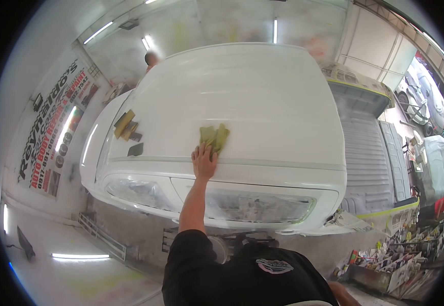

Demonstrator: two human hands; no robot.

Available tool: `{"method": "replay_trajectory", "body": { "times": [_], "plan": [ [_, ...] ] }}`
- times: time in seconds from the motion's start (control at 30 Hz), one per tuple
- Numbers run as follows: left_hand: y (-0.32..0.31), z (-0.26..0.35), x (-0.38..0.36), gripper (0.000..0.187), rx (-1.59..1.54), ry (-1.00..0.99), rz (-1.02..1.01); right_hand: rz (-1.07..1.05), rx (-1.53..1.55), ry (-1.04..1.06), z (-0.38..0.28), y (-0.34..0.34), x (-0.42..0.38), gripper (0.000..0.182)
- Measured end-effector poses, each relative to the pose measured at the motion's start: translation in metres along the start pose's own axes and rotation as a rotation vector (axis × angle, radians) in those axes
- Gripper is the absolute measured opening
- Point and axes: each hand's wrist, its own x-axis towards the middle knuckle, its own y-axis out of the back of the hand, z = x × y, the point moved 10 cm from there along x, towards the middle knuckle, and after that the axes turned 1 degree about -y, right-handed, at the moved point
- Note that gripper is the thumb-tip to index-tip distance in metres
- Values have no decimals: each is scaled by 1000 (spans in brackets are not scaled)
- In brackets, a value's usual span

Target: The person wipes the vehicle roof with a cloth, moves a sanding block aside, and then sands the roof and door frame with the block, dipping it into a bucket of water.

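A crumpled yellow-green cloth (217, 135) lies on the white roof (267, 102) of a vehicle, about midway along the near edge and a little in from it, bunched loosely, perhaps to give the hand a soft pad against the panel. The left hand (204, 162) reaches across that edge, palm down, its fingers (200, 150) extended and slightly apart, touching the cloth's near part; they look laid over it rather than clamped, though whether a fold is pinched underneath I cannot tell. Toward the roof's left edge sit several yellowish and dark pieces (125, 125), with a dark flat pad (136, 149) nearer the near-left corner, probably set there to stay within reach. Below the near edge, whitish covering (255, 206) fills the side window, likely as a shield. The right hand is out of view. Farther out, another person (151, 60) stands beyond the far-left corner, and a grey cargo bed (363, 148) lies past the right edge.
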Motion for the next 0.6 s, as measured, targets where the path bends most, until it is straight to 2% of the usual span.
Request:
{"method": "replay_trajectory", "body": {
  "times": [0.37,0.6],
  "plan": [
    [-1,-5,-2,45,33,-19,36,0,21,56,3,-9,1,70],
    [-5,4,-2,43,23,-139,87,37,1,239,2,-27,29,70]
  ]
}}
